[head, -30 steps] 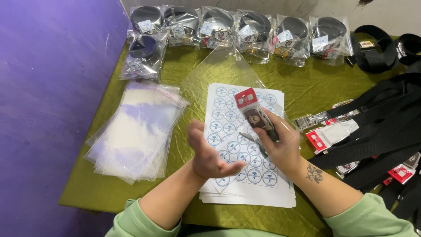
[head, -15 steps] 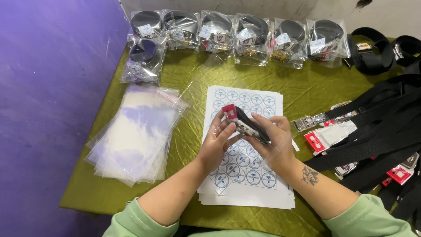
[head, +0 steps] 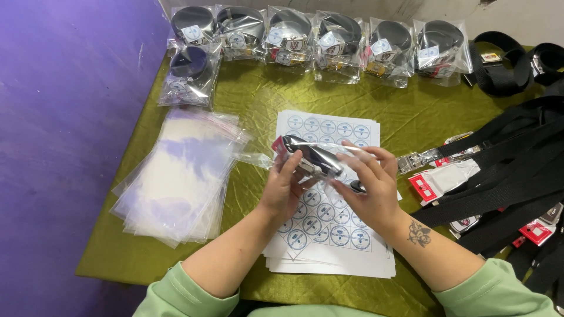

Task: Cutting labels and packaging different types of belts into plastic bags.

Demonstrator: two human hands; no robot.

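head view: a coiled black belt with a shiny metal buckle and red tag (head: 308, 158) sits half inside a clear plastic bag (head: 258, 157), gripped by both hands — left hand (head: 282, 191), right hand (head: 367, 188) — above the white sheet of round stickers (head: 329, 223) on the olive-clothed bench (head: 258, 100). half a second ago the belt was held lower and bare.

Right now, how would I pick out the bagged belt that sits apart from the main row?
Start at the green tablecloth and find the row of bagged belts along its far edge. At the row's left end, one bagged belt lies a step nearer the person, just beyond the stack of empty clear bags. It alone sits out of line.
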